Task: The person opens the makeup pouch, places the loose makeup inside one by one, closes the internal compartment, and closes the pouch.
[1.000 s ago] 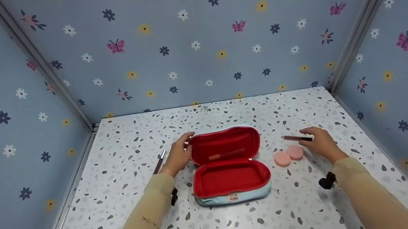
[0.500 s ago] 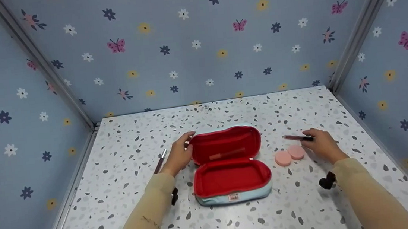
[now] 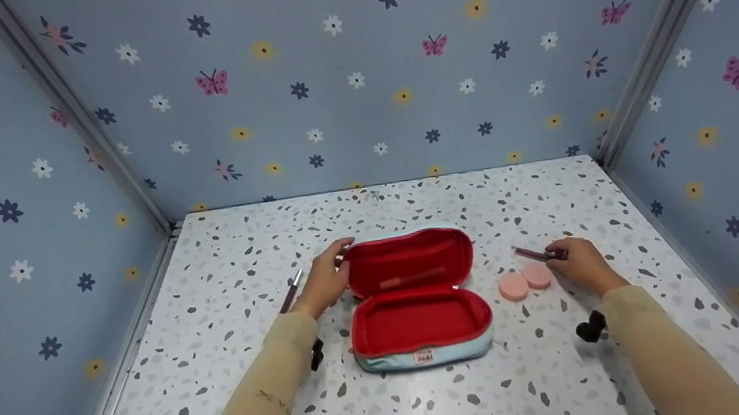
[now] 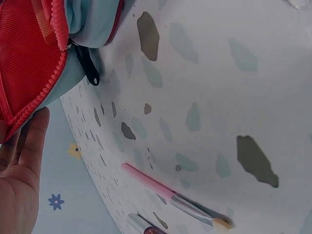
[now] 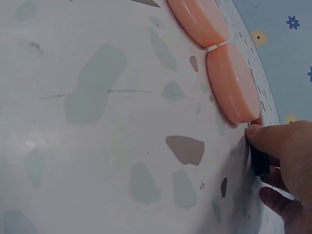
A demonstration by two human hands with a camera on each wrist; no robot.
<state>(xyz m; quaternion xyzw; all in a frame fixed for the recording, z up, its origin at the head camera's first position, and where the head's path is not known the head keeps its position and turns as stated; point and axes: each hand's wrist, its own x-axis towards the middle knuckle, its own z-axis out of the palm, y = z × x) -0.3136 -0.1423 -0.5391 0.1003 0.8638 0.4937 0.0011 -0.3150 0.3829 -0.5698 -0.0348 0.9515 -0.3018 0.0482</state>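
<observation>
An unzipped pencil case (image 3: pixel 424 356), light blue outside and red inside, stands on the table with its lid raised. My left hand (image 3: pixel 325 279) grips the lid's left edge, fingers behind and thumb at the zipper in the left wrist view. A long item shows through the mesh pocket (image 3: pixel 418 257) inside the lid. On the right, my right hand (image 3: pixel 581 261) pinches a thin dark reddish tube by its black end (image 5: pixel 259 161), low over the table. Two round pink flat cases (image 3: pixel 513 286) lie side by side just left of that hand.
Left of the left hand lies a slim dark stick with a silver end (image 3: pixel 293 291). In the left wrist view, a makeup brush (image 4: pixel 175 196) with a pink handle lies on the speckled table (image 3: pixel 422 406). Flowered blue walls (image 3: pixel 361 120) enclose the back and sides.
My right hand has shifted slightly nearer, and the tube in it has turned so that it slants more. The left hand and pencil case look the same.
</observation>
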